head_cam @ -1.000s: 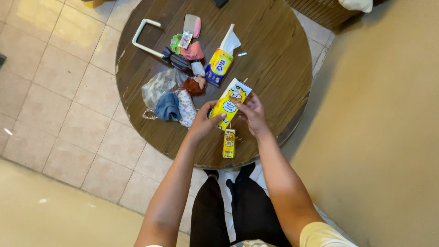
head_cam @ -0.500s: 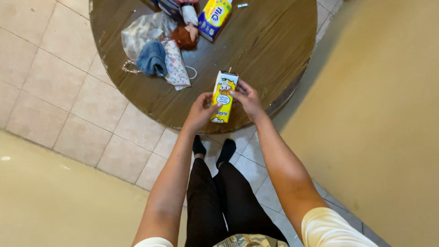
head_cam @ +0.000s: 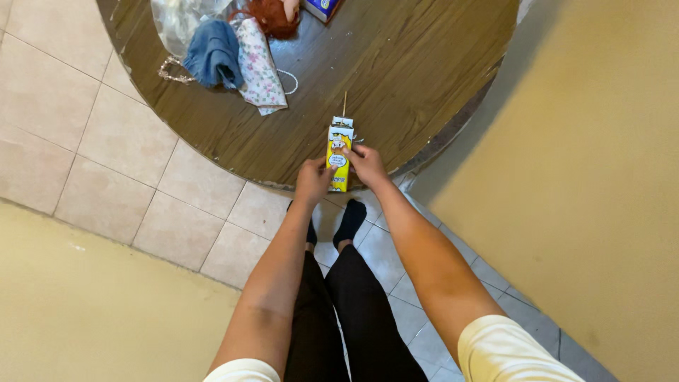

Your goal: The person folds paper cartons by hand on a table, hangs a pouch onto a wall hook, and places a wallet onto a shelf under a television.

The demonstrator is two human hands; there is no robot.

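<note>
Gripping from both sides, the left hand (head_cam: 313, 181) and right hand (head_cam: 366, 164) close their fingers around a slim yellow cardboard carton (head_cam: 339, 152), steadying it at the near edge of the round dark wooden table (head_cam: 396, 78); blue and floral cloths (head_cam: 237, 60) lie well apart.

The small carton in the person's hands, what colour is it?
Mainly yellow carton, with a white top; head view shows it.

blue box (head_cam: 322, 7) cut off, doll (head_cam: 272, 14) cropped
</note>
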